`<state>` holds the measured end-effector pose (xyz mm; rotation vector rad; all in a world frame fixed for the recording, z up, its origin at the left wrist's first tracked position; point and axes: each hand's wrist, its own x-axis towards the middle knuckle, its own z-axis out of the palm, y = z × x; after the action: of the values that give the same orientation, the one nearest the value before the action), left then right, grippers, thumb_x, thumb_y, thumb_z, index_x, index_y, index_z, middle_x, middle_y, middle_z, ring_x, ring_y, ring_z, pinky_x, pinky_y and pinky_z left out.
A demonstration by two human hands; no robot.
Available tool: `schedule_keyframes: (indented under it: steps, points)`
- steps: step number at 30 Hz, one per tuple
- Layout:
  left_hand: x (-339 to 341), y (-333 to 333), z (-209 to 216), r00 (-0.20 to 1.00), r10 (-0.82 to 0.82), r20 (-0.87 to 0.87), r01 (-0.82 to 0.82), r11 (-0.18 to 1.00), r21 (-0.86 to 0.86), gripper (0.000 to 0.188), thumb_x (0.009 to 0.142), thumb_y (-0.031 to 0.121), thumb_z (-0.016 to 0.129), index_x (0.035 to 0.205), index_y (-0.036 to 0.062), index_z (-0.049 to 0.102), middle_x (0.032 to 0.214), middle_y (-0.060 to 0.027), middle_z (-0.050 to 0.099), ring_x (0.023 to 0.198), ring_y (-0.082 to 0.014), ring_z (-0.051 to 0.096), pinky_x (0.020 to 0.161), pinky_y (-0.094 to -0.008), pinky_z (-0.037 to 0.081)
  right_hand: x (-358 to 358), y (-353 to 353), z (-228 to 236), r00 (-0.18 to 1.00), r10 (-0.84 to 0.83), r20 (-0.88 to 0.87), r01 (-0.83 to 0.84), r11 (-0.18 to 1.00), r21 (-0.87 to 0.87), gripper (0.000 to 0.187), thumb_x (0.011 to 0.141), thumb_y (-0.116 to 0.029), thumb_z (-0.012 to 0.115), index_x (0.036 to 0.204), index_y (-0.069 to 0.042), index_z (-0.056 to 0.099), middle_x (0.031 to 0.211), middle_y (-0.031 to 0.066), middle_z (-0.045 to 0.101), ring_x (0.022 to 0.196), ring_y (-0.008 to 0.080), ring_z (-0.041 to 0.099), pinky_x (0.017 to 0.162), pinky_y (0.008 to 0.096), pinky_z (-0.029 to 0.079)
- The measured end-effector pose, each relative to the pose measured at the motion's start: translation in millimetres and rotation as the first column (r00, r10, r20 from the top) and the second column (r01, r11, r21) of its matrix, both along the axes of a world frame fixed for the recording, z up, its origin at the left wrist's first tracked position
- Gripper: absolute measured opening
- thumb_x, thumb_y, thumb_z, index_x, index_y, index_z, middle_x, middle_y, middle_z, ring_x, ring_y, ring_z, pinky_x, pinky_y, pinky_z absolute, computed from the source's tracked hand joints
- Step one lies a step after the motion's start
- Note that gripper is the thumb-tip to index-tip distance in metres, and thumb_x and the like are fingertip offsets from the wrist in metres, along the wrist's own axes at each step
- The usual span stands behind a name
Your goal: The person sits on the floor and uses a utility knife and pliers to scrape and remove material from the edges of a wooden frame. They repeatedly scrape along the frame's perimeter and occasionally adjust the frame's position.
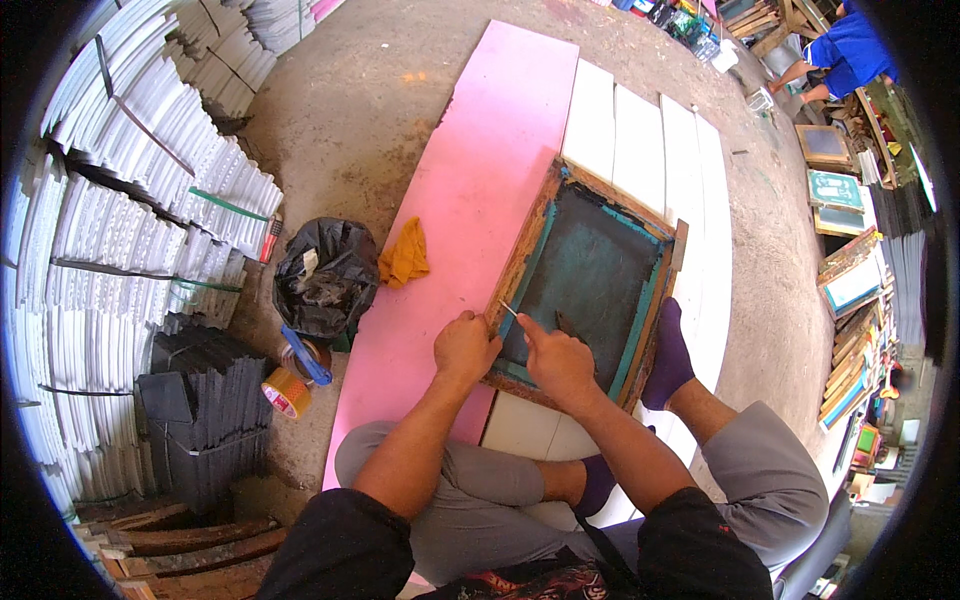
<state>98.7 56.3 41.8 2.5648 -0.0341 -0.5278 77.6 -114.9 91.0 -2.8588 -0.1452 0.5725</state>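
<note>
A wooden-framed mesh screen (600, 270), dark with teal along its inner edges, lies tilted in front of me. My left hand (467, 345) is closed at the frame's lower left edge; whatever its fingers grip is hidden. Over the near left part of the screen, my right hand (556, 357) is closed round a thin tool (509, 309). The tool's pale metal tip points up and left at the wooden edge; its exact kind cannot be made out. A dark pointed piece (566, 324) shows beside the right knuckles. My sock-covered foot (672, 352) is by the frame's right side.
Pink board (500, 130) and white boards (640, 140) lie under the frame. Left are an orange cloth (405, 254), a black plastic bag (325, 275), tape rolls (287, 392) and strapped white stacks (130, 230). More frames (825, 145) and a person in blue (850, 50) are at far right.
</note>
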Motion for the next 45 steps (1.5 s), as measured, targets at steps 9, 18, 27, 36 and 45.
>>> schedule_keyframes:
  steps: [9, 18, 27, 36, 45]
  points:
    - [2.2, -4.0, -7.0, 0.999, -0.012, 0.046, 0.011, 0.999, 0.038, 0.029, 0.082, 0.024, 0.073, 0.098, -0.0001, 0.073, 0.101, -0.0173, 0.071, 0.090, -0.0362, 0.073, 0.078, -0.0482, 0.060, 1.0, -5.6, -18.3, 0.999, 0.007, -0.036, -0.004, 0.996, 0.085, 0.045, 0.102, -0.024, 0.054, 0.147, -0.020, 0.056, 0.082, 0.0253, 0.072, 0.080, 0.0420, 0.074, 0.067, 0.0581, 0.057]
    - [1.4, 1.7, -6.5, 1.000, -0.004, 0.026, 0.003, 0.999, 0.039, 0.033, 0.082, 0.028, 0.075, 0.099, -0.0001, 0.073, 0.102, -0.0167, 0.071, 0.091, -0.0362, 0.072, 0.078, -0.0479, 0.060, -4.3, -8.0, -23.9, 0.994, 0.081, 0.068, -0.080, 0.996, -0.026, 0.045, 0.104, -0.024, 0.053, 0.148, -0.027, 0.056, 0.092, 0.0223, 0.074, 0.077, 0.0398, 0.074, 0.067, 0.0566, 0.058]
    - [2.9, 1.1, -2.7, 0.999, -0.015, 0.034, 0.014, 0.999, 0.038, 0.032, 0.082, 0.028, 0.076, 0.098, 0.0004, 0.073, 0.101, -0.0166, 0.071, 0.091, -0.0363, 0.072, 0.079, -0.0477, 0.059, 2.5, -10.4, -23.3, 0.997, 0.065, 0.039, -0.065, 0.998, 0.007, 0.044, 0.104, -0.028, 0.057, 0.148, -0.026, 0.057, 0.091, 0.0191, 0.074, 0.074, 0.0351, 0.074, 0.068, 0.0489, 0.060]
    - [6.5, -1.1, -0.8, 0.999, -0.038, 0.020, 0.037, 0.999, 0.023, 0.033, 0.082, 0.030, 0.076, 0.097, 0.0018, 0.074, 0.100, -0.0167, 0.071, 0.091, -0.0369, 0.072, 0.079, -0.0483, 0.059, 13.4, -35.0, -62.4, 0.960, -0.183, -0.212, 0.278, 0.709, 0.649, 0.038, 0.104, -0.026, 0.060, 0.141, -0.020, 0.065, 0.089, 0.0123, 0.075, 0.076, 0.0227, 0.071, 0.073, 0.0425, 0.057]
    - [2.9, 1.0, 7.1, 0.997, 0.080, -0.014, -0.080, 0.997, -0.020, 0.040, 0.082, 0.033, 0.079, 0.108, 0.0033, 0.071, 0.108, -0.0162, 0.068, 0.097, -0.0363, 0.070, 0.082, -0.0495, 0.058, 24.5, -32.4, -29.4, 0.464, -0.204, -0.862, 0.877, 0.244, 0.414, 0.039, 0.104, -0.028, 0.062, 0.142, -0.018, 0.065, 0.080, 0.0079, 0.069, 0.064, 0.0151, 0.062, 0.062, 0.0370, 0.051]
